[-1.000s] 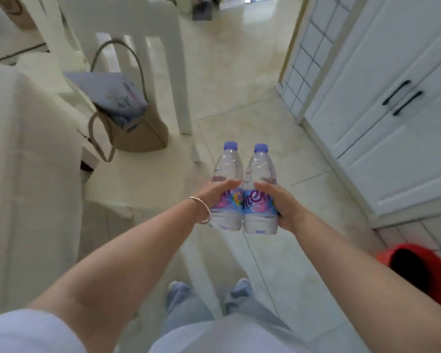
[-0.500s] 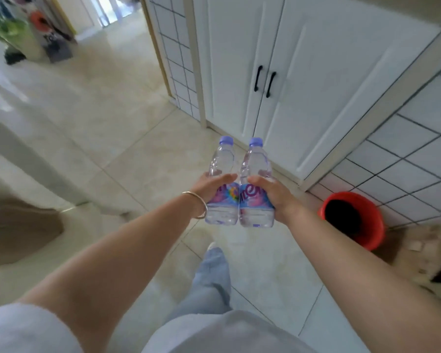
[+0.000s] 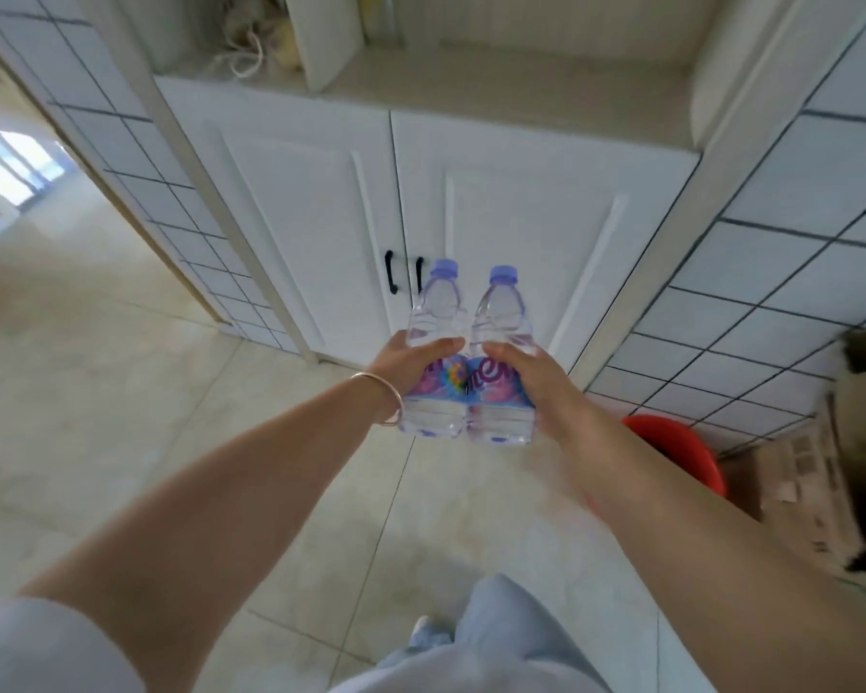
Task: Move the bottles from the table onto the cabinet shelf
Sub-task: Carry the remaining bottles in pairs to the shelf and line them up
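Observation:
Two clear water bottles with blue caps and pink-blue labels are held upright side by side in front of me. My left hand (image 3: 411,360) grips the left bottle (image 3: 437,312) around its label; a thin bangle sits on that wrist. My right hand (image 3: 526,377) grips the right bottle (image 3: 502,317) the same way. Both bottles hang in the air before the white cabinet's closed doors (image 3: 316,202). The cabinet shelf (image 3: 511,87), a pale open ledge, lies above the doors, higher than the bottles.
A white board (image 3: 323,37) and a tangle of cord (image 3: 243,52) stand at the shelf's left end. Black handles (image 3: 391,272) sit where the doors meet. A red bucket (image 3: 681,452) and a cardboard box (image 3: 811,482) stand on the floor at right. Tiled walls flank the cabinet.
I have turned and walked from the chair area to face the cabinet, which is now closer and centred. Both hands have kept the bottles together; the shelf has come into view.

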